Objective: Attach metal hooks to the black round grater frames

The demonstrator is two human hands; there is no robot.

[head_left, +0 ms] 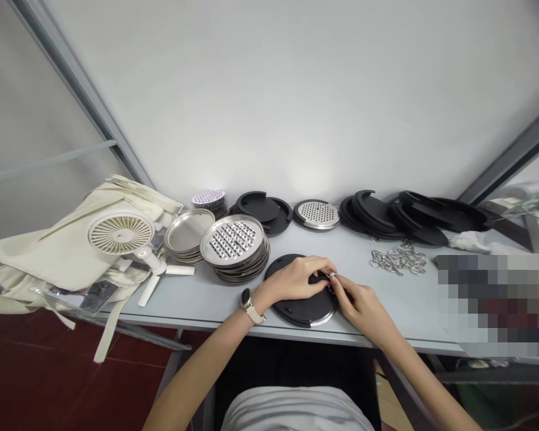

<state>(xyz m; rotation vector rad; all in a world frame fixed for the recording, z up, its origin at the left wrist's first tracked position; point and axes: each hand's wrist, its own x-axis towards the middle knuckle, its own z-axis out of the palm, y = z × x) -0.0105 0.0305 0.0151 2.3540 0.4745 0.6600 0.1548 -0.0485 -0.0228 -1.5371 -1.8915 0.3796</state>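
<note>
A round black plastic holder lies flat at the table's front edge, with a shiny metal rim showing at its lower right. Across its upper part reaches my left hand, its fingers and thumb closed around the holder's far right edge. From the right comes my right hand, pinching a small metal ring at that same edge. The fingertips of both hands meet there and partly hide the ring. A watch is on my left wrist. Beyond my right hand lies a pile of wire rings.
Stacked metal grater discs and plain metal discs stand to the left. Several black holders line the wall, one with a perforated disc. A small white fan and cream fabric bags occupy the left end.
</note>
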